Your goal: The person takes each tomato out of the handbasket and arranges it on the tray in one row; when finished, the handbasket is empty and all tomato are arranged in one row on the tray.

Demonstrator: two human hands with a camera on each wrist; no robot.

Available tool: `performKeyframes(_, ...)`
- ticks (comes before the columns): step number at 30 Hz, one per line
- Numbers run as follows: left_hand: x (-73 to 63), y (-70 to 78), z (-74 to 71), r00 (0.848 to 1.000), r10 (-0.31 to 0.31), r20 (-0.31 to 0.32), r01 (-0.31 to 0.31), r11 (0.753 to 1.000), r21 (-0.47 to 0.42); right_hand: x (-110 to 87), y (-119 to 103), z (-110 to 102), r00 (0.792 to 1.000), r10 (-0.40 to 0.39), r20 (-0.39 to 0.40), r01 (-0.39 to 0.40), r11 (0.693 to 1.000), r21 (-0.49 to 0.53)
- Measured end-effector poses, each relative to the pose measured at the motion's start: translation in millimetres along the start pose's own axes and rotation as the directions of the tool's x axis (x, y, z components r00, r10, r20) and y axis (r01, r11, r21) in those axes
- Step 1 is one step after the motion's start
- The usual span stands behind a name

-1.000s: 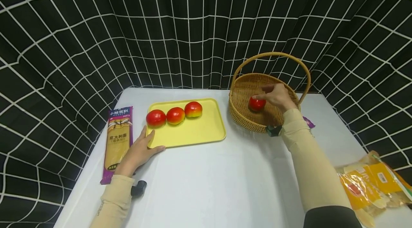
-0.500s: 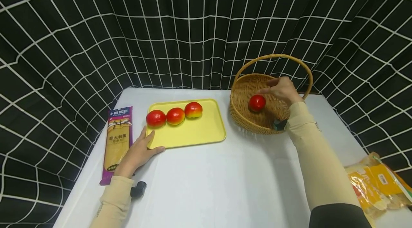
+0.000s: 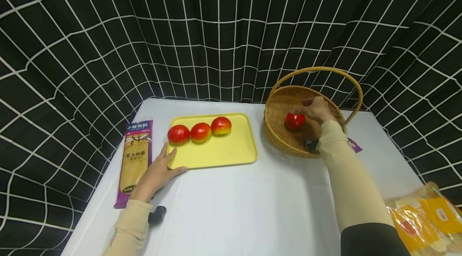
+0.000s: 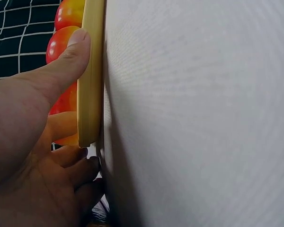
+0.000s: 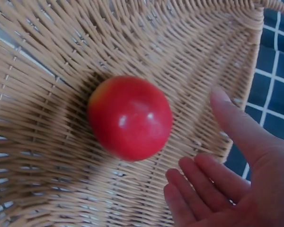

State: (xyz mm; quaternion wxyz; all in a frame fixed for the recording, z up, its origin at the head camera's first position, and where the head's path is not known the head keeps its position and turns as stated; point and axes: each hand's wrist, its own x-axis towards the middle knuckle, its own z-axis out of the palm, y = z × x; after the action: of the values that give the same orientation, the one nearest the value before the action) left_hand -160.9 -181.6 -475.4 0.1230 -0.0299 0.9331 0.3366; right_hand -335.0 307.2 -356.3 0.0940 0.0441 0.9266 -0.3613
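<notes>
In the head view my left hand (image 3: 157,175) holds the near left corner of a yellow tray (image 3: 223,155). Its thumb lies along the front edge, and other fingers sit at the left side. Three shiny red-and-yellow fruits, apple-like (image 3: 200,132), stand in a row on that tray. My right hand (image 3: 317,109) is inside a wicker basket (image 3: 285,143), beside one round red apple-like fruit (image 5: 130,118). The right wrist view shows a gap between this fruit and the spread thumb and loosely bent fingers.
A purple pack of pasta (image 3: 135,159) lies left of the tray, partly behind the left forearm. At the right edge lies an orange-and-clear food bag (image 3: 426,220). The basket's tall handle (image 3: 321,69) arches over the right hand. A black gridded cloth (image 3: 231,27) surrounds the white table.
My right hand drew back up and right from the fruit in the basket, then came nearer to it again. The left hand stays at the tray; the head view has shifted slightly.
</notes>
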Motion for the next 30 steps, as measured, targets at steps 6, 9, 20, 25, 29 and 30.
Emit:
performKeyframes(6, -3.5, 4.9, -1.8, 1.000, 0.002, -0.002, -0.002, 1.000, 0.003, 5.5, 9, 6, 1.000, 0.004, -0.019, -0.006, 0.997, -0.078)
performKeyframes(9, -3.6, 5.9, -1.2, 1.000, -0.001, 0.000, 0.001, 1.000, -0.005, 7.8, 13, 9, 1.000, 0.027, 0.001, -0.026, 0.996, -0.082)
performKeyframes(20, -2.7, 3.1, 1.9, 1.000, -0.003, -0.001, 0.003, 1.000, 0.008, 14.4, 25, 17, 0.999, 0.045, 0.021, -0.042, 0.992, -0.118)
performKeyframes(25, -4.0, 5.0, 0.6, 1.000, -0.003, -0.001, 0.003, 1.000, 0.007, 15.0, 27, 19, 0.999, 0.044, 0.005, -0.044, 0.994, -0.097)
performKeyframes(29, -4.3, 6.1, -0.7, 1.000, -0.001, -0.001, 0.001, 1.000, 0.009, 14.7, 23, 19, 0.999, 0.044, 0.008, -0.043, 0.997, -0.057)
performKeyframes(30, -4.2, 6.0, -1.1, 1.000, -0.001, -0.001, 0.001, 1.000, 0.012, 14.2, 20, 19, 0.999, 0.040, 0.011, -0.040, 0.998, -0.046)
